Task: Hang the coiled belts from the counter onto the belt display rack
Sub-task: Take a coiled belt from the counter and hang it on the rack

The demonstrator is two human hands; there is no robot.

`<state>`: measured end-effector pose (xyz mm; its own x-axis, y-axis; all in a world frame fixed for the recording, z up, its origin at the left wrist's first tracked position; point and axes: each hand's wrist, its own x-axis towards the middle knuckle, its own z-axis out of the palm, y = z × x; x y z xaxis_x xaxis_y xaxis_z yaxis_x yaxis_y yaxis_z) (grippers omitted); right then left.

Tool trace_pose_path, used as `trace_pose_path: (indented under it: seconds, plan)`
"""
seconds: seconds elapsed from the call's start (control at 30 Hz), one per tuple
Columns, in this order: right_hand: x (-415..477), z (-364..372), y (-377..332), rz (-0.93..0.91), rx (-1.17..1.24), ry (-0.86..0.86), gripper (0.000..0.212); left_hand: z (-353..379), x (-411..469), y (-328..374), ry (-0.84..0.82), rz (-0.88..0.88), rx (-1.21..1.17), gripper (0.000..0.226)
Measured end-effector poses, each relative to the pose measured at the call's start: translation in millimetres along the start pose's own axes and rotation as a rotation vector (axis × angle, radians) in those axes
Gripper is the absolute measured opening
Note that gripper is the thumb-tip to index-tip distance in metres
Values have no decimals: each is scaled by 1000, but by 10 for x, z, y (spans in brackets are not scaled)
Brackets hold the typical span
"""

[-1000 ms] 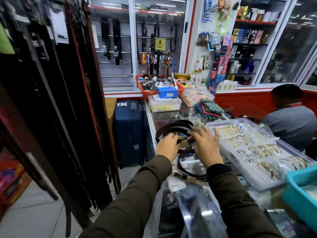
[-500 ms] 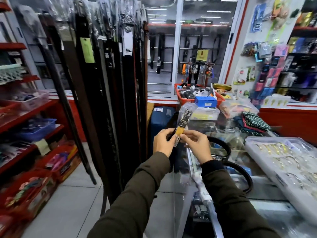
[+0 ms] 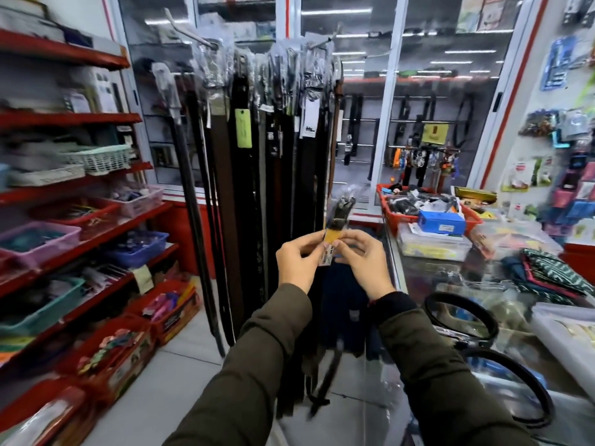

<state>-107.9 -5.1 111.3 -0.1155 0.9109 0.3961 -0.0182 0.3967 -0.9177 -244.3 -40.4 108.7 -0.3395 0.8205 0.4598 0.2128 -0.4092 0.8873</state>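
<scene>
My left hand and my right hand both pinch the top end of a black belt, at its yellow tag, with the plastic-wrapped buckle end pointing up. The belt's strap hangs down below my hands toward the floor. Straight ahead stands the belt display rack, its hooks crowded with several dark hanging belts. Two coiled black belts lie on the glass counter to my right, one nearer me.
Red shelves with plastic baskets line the left side. A blue suitcase stands behind my hands beside the counter. On the counter sit a red tray, a blue box, folded cloths and a white tray.
I have turned left from the counter toward the rack. The belt went from a coil on the counter to hanging uncoiled from both hands, held up at its tagged end.
</scene>
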Motion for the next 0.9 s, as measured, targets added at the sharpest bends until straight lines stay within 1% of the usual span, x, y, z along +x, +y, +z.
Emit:
trace_pose_path:
  seconds: [0.13, 0.2, 0.33, 0.4, 0.47, 0.7, 0.9]
  plan:
    - [248, 369, -307, -101, -72, -44, 11, -357, 249, 164, 31, -34, -125, 27]
    - [389, 585, -441, -130, -68, -62, 12, -549, 396, 255, 68, -32, -175, 27]
    - [633, 1065, -757, -124, 102, -86, 22, -937, 715, 538, 137, -7, -292, 26]
    - [716, 1232, -942, -151, 164, -95, 19, -1073, 838, 716, 132, -12, -352, 28]
    - [808, 1423, -1189, -171, 242, -127, 17, -1267, 972, 918, 150, 33, -373, 29]
    - [1027, 1944, -1902, -209, 379, -171, 28, -1797, 1347, 1525, 229, 191, -333, 29]
    - [1079, 2156, -2210, -239, 412, -185, 25, -2000, 1461, 1731, 276, 216, -368, 26]
